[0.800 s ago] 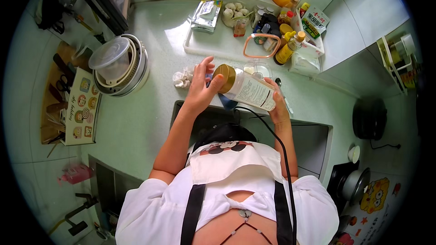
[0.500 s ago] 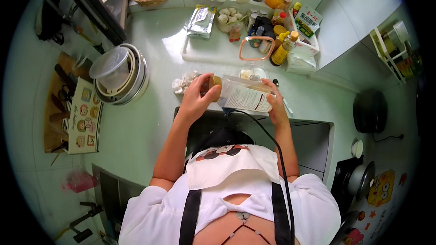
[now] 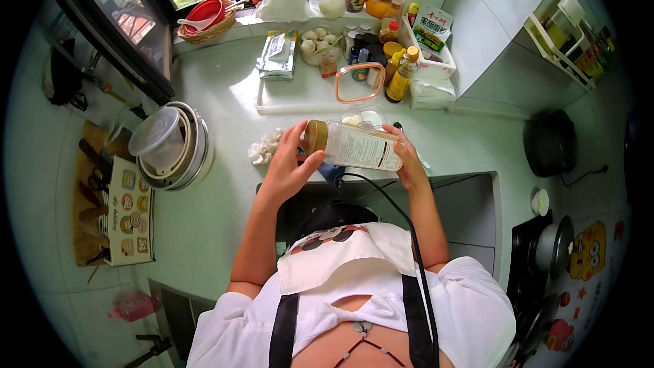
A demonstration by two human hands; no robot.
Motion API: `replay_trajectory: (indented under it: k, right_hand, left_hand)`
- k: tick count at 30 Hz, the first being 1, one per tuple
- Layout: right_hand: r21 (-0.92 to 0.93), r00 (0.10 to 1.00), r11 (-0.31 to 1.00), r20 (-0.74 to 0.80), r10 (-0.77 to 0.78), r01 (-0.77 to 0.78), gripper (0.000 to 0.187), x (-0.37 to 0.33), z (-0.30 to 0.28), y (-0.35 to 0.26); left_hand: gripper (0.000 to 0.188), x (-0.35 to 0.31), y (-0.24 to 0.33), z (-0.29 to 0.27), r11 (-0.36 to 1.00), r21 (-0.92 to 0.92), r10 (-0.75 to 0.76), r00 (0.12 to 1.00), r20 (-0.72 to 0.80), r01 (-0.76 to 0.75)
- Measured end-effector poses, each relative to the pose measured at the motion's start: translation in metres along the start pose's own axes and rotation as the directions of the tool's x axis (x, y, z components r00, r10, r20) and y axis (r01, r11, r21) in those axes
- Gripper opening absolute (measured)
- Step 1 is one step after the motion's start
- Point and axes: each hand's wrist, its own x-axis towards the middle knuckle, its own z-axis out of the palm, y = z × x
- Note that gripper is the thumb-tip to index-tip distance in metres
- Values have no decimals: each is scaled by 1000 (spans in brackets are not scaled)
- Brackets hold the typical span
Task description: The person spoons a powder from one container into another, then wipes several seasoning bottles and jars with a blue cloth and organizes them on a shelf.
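A clear plastic jar (image 3: 361, 146) with a white printed label and a gold lid (image 3: 315, 136) lies sideways between my hands, above the counter's near edge. My left hand (image 3: 289, 167) is closed around the lid end, thumb below and fingers above. My right hand (image 3: 410, 162) grips the base end. Just beyond the jar is a small clear dish (image 3: 371, 118) with pale pieces in it, partly hidden. Beside my left hand sits a pile of whitish garlic-like pieces (image 3: 262, 150). A blue object (image 3: 332, 173) shows under the jar; its kind is unclear.
Stacked bowls and basins (image 3: 197, 157) stand at left, near a knife holder (image 3: 129, 211). A white tray (image 3: 272, 103), an orange-rimmed clear lid (image 3: 360, 83), a bowl of garlic (image 3: 319, 46) and sauce bottles (image 3: 402, 76) fill the back. A black cable (image 3: 409, 221) crosses in front of me.
The view has shifted, so the counter things sit lower and further left. The jar has turned, showing its label more fully. Both hands stay on it.
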Motion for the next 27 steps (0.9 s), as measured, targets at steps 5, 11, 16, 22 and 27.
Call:
replay_trajectory:
  k: [5, 11, 16, 22, 27]
  right_hand:
    - [-112, 991, 985, 0, -132, 131, 69, 2, -9, -1]
    - [-115, 995, 989, 20, -96, 98, 69, 0, -11, -7]
    - [-12, 994, 1000, 111, -24, 26, 71, 10, -9, -14]
    - [-251, 990, 967, 144, 6, 31, 76, 22, -2, -5]
    - [-684, 958, 675, 248, -144, 278, 74, 19, 35, -32]
  left_hand:
    - [57, 8, -8, 9, 991, -99, -94, 996, -9, 92]
    - [44, 14, -3, 19, 993, -108, -51, 994, -101, 40]
    - [45, 18, -11, 21, 993, -99, 49, 979, -197, -70]
    - [55, 25, 28, 7, 972, 184, 196, 933, -300, -145]
    - [67, 25, 38, 7, 865, 471, 324, 909, -264, -172]
